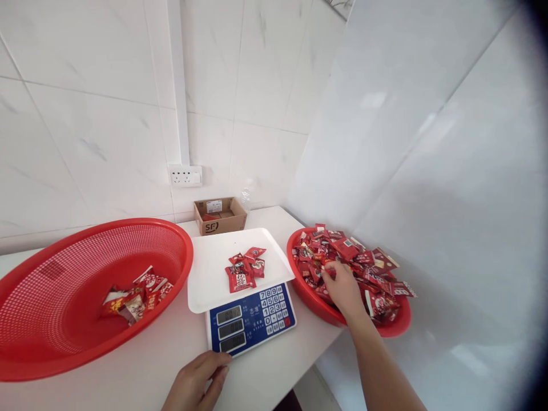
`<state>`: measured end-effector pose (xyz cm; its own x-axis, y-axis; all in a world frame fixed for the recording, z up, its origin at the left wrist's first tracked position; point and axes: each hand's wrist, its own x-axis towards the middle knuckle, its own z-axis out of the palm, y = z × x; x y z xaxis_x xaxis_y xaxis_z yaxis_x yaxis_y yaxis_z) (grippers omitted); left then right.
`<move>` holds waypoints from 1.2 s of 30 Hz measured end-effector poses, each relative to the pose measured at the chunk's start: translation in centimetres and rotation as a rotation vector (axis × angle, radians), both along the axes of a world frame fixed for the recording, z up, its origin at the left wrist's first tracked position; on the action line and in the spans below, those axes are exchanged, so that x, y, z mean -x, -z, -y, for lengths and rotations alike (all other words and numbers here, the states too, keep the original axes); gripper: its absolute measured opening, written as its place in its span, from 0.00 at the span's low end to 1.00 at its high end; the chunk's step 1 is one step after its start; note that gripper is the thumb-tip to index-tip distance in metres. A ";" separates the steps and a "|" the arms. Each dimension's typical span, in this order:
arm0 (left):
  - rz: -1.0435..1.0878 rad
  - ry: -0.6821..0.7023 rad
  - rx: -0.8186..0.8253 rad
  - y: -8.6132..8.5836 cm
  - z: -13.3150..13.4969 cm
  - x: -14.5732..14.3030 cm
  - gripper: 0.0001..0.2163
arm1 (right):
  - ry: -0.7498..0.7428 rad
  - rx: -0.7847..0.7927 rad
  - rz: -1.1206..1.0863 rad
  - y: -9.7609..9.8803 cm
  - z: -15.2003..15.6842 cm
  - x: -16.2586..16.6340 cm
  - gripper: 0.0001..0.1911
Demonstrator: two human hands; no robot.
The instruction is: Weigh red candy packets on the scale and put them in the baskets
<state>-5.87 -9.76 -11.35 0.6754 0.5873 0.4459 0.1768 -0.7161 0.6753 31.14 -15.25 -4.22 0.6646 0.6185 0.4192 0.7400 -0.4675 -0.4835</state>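
My right hand (341, 287) reaches into a red basin (322, 306) heaped with red snack packets (362, 260), fingers pinched on one packet at the pile's left side. My left hand (197, 381) rests on the white counter, fingers curled, touching the front edge of a blue electronic scale (252, 318). The scale's white tray (209, 268) carries several red packets (244, 269).
A large red mesh basket (55, 297) on the left holds several packets (135, 297). A small open cardboard box (221, 216) stands against the tiled wall under a white socket strip (185, 175). A white wall closes the right side; the counter edge runs near me.
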 end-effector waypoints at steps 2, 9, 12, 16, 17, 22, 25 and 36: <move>-0.004 0.003 0.002 0.0 0.0 0.1 0.06 | 0.005 -0.095 0.018 -0.5 0.1 0.0 0.05; -0.019 -0.005 0.045 -0.2 0.5 0.1 0.07 | -0.173 -0.271 0.009 -2.1 -1.1 2.7 0.03; -0.055 -0.019 0.080 -0.5 0.6 0.0 0.08 | -0.414 -0.241 -0.062 -2.2 -3.2 6.2 0.03; -0.089 -0.072 0.133 -0.9 0.5 0.1 0.09 | -0.658 -0.094 -0.203 -1.4 -5.8 10.0 0.08; -0.094 -0.086 0.144 -0.9 0.5 0.1 0.09 | -0.670 -0.065 -0.217 -1.2 -6.2 10.4 0.10; -0.095 -0.099 0.153 -1.0 0.8 0.2 0.09 | -0.566 0.013 -0.144 -0.2 -7.2 10.2 0.21; -0.098 -0.075 0.133 -1.0 1.0 0.0 0.09 | -0.540 0.188 -0.142 0.1 -7.5 10.4 0.29; -0.089 -0.107 0.118 -1.1 0.9 -0.1 0.09 | -0.540 0.466 -0.054 -1.6 -11.0 12.5 0.37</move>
